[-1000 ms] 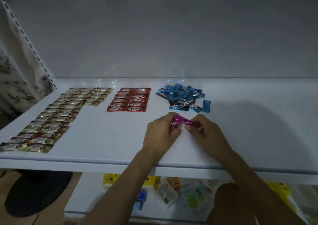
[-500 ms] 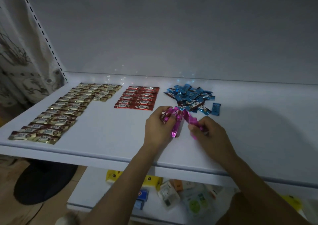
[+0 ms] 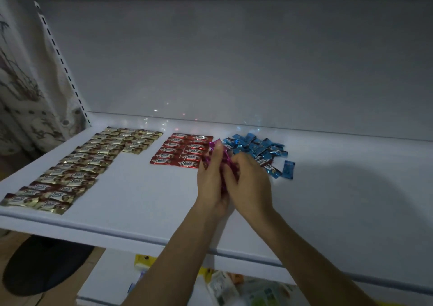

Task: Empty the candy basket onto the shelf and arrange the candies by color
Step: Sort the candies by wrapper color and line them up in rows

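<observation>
Reaches both forearms in from the lower edge, converging over the white shelf. Clasps a bunch of pink candies between the left hand and the right hand, palms pressed toward each other. Points the left fingers up and away, curls the right fingers in against the wrappers. Holds the bunch over the shelf, between the rows of red candies and the heaped blue candies, with gold candies lined up at far left.
</observation>
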The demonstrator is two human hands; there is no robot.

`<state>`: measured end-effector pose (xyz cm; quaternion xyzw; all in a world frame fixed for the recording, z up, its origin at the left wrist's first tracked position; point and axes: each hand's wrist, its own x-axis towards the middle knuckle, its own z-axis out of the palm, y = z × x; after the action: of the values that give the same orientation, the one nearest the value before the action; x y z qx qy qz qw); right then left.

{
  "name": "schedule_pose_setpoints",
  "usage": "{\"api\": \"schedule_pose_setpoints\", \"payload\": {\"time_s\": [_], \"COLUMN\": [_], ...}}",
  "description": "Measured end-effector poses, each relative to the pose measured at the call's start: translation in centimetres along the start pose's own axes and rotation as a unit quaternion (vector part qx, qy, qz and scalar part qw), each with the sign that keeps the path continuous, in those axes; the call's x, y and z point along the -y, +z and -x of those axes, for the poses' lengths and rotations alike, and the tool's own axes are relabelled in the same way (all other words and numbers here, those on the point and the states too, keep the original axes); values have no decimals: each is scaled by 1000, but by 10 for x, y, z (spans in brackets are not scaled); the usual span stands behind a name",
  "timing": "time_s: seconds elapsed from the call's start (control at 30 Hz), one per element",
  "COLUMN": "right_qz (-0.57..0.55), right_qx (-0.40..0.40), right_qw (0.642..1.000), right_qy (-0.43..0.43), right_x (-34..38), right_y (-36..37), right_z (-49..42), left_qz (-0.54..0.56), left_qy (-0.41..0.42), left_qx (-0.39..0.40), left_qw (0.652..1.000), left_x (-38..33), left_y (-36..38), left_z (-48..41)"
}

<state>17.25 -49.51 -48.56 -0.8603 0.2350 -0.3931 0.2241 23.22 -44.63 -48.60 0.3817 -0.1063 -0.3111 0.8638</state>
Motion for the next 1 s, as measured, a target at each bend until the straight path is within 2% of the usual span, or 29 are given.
{"api": "schedule_pose_setpoints", "payload": {"time_s": [0.07,0.1,0.17,0.23,0.33,0.43,0.47,0.57,0.63,0.77,0.9,1.0], "right_qz": [93,115,95,10,-104,-115,-92,4,99,290,337,341], "right_qx": [-31,-14,83,168,127,116,104,54,97,242,311,290], "right_qw": [993,989,984,982,986,986,990,994,983,913,872,878], "right_qy": [-68,-96,-123,-91,-21,34,23,-95,-124,-157,-173,-172], "right_x": [-3,-5,-8,-14,-29,-48,-53,-64,-65,-65,-80,-94], "right_y": [1,1,-2,-3,1,5,5,11,20,46,65,63], "right_z": [-6,-9,-11,-8,-3,-4,-8,-31,-59,-115,-128,-121], "left_qz": [-23,-35,-82,-158,-249,-312,-317,-326,-324,-335,-344,-344], "left_qy": [28,39,71,117,162,186,193,212,214,206,206,203], "left_qx": [-21,-41,-79,-87,-47,-57,-56,-43,-44,-40,-37,-47], "left_qw": [999,998,991,977,954,930,927,920,920,918,915,916], "left_x": [2,1,-2,-3,5,9,9,10,12,11,10,12], "left_y": [-2,-3,-7,-13,-21,-26,-26,-25,-26,-27,-26,-26], "left_z": [-2,-5,-11,-16,-15,-16,-16,-16,-17,-17,-18,-18]}}
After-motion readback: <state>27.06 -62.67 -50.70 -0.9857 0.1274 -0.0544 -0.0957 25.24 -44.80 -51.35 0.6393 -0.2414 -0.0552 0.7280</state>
